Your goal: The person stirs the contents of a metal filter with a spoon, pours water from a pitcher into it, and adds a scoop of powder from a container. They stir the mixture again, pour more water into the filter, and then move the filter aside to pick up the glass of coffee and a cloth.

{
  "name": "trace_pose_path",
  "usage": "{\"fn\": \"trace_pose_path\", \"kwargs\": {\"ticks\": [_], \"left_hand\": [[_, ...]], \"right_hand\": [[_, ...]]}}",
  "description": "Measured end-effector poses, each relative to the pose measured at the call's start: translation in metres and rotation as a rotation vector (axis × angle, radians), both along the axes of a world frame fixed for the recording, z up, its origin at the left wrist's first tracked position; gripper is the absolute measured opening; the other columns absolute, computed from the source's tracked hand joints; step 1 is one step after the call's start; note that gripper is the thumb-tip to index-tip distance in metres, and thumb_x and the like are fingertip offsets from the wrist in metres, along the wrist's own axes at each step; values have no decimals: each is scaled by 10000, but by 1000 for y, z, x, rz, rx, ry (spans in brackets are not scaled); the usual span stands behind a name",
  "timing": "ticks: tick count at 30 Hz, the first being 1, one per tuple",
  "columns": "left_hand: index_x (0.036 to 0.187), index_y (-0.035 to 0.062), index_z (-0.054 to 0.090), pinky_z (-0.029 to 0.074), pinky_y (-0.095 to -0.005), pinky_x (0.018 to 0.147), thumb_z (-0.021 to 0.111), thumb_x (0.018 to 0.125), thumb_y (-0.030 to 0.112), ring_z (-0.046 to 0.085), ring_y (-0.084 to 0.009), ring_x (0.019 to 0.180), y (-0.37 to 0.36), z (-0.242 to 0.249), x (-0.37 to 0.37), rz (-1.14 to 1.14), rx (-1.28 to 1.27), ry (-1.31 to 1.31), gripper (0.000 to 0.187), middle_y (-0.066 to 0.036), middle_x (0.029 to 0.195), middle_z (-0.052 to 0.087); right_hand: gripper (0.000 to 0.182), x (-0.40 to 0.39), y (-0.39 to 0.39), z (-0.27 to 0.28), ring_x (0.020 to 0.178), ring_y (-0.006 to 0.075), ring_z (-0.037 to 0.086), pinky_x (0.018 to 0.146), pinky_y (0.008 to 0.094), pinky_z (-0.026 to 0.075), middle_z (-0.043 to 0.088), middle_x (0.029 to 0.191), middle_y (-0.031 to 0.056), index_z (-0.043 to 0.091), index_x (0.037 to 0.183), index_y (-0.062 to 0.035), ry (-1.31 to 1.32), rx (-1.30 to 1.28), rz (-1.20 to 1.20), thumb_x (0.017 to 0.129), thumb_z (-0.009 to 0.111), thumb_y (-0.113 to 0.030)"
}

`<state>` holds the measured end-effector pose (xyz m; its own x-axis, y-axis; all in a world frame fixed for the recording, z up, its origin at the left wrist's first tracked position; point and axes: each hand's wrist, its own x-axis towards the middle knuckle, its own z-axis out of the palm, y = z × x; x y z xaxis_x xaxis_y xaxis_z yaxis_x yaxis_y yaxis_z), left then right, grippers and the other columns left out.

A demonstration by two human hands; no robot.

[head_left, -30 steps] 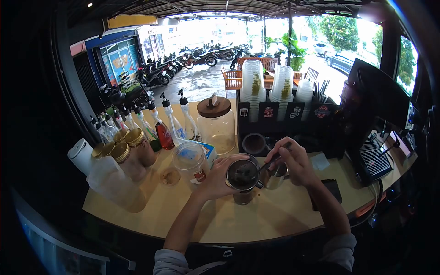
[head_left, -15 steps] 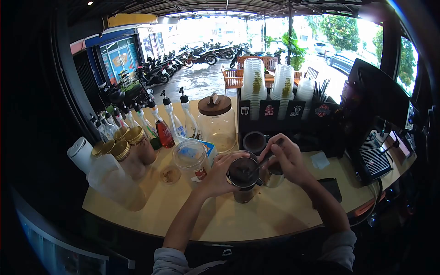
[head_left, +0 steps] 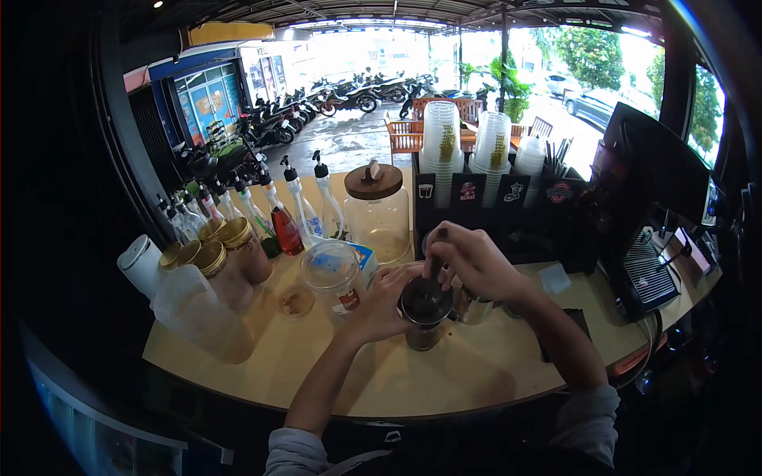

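My left hand point(head_left: 382, 308) is wrapped round the left side of a round cup with a pale rim point(head_left: 429, 303) and dark contents. Below the cup, a dark glass point(head_left: 422, 339) stands on the counter. From above, my right hand point(head_left: 476, 263) pinches the handle of a dark spoon point(head_left: 434, 268), its lower end down inside the cup. Just right of the cup is a small metallic vessel point(head_left: 477, 310), partly hidden by my right hand. A clear plastic tub point(head_left: 330, 270) stands to the left of my left hand.
A large glass jar with a wooden lid point(head_left: 373, 184), pump bottles point(head_left: 287, 230) and gold-lidded jars point(head_left: 235, 232) line the left and back. Stacked plastic cups point(head_left: 441, 143) fill a black holder point(head_left: 508, 226). An espresso machine point(head_left: 651, 270) stands right on the counter point(head_left: 294, 385).
My right hand has shifted left and over the cup, turning the spoon from slanted to nearly upright. My left hand still holds the cup.
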<state>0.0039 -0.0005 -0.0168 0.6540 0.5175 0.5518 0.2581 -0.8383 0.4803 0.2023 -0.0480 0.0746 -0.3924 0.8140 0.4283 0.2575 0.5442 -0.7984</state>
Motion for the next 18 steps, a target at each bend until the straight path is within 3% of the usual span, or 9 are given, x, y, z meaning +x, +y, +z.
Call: {"fn": "trace_pose_path", "kwargs": {"ticks": [8, 10, 11, 18], "left_hand": [[1307, 171, 467, 270, -437, 1090, 848, 565, 194, 486, -257, 1276, 0, 4, -3, 7, -37, -66, 834, -40, 1342, 530], [1307, 172, 468, 272, -436, 1087, 847, 567, 191, 487, -257, 1274, 0, 4, 0, 0, -47, -79, 831, -40, 1341, 531], [1306, 172, 469, 273, -435, 1084, 846, 569, 188, 488, -257, 1272, 1, 4, 0, -8, -55, -92, 828, -39, 1339, 532], [1321, 170, 455, 281, -426, 1071, 846, 573, 183, 489, -263, 1269, 2, 5, 1, -9, -100, -98, 845, -40, 1339, 532]], "right_hand": [[162, 2, -6, -8, 626, 86, 648, 574, 232, 534, 674, 766, 52, 483, 966, 8, 111, 28, -63, 1015, 425, -135], [203, 2, -9, -7, 697, 112, 654, 608, 239, 554, 664, 816, 111, 475, 983, 9, 71, 60, -110, 1030, 396, -173], [155, 2, -7, -10, 630, 92, 655, 572, 237, 541, 683, 774, 77, 471, 971, 9, 150, 88, -143, 1017, 415, -128], [159, -5, -15, -21, 621, 75, 632, 563, 224, 543, 674, 772, 92, 459, 982, 4, 356, -10, -154, 1023, 412, -141]]}}
